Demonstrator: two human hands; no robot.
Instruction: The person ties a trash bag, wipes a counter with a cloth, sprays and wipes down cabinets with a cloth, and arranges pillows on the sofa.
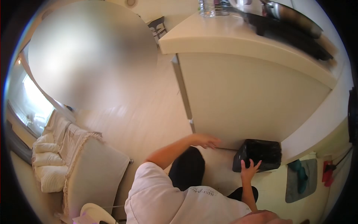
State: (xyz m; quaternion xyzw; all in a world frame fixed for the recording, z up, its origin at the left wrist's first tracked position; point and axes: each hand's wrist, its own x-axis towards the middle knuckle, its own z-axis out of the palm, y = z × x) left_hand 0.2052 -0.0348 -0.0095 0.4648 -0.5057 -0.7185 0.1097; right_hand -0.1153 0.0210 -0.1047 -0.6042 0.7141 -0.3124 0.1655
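My right hand (249, 171) is at the near side of a black bin (237, 160) that looks lined with a dark bag. Its fingers are spread over the bin's near side; whether they press on it I cannot tell. The bin stands on the floor against the pale counter panel (253, 93). My left hand (205, 140) hangs in the air left of the bin, fingers stretched toward it and a little blurred, holding nothing visible. My knee in black (187, 168) is bent below that hand.
On the counter (223, 35) are a pan (294, 18), a black stove (285, 33) and a clear bottle (207, 8). Teal slippers (301, 178) lie on a grey mat (310, 175) at right. A covered sofa (95, 168) stands at left, a chair (158, 27) far behind.
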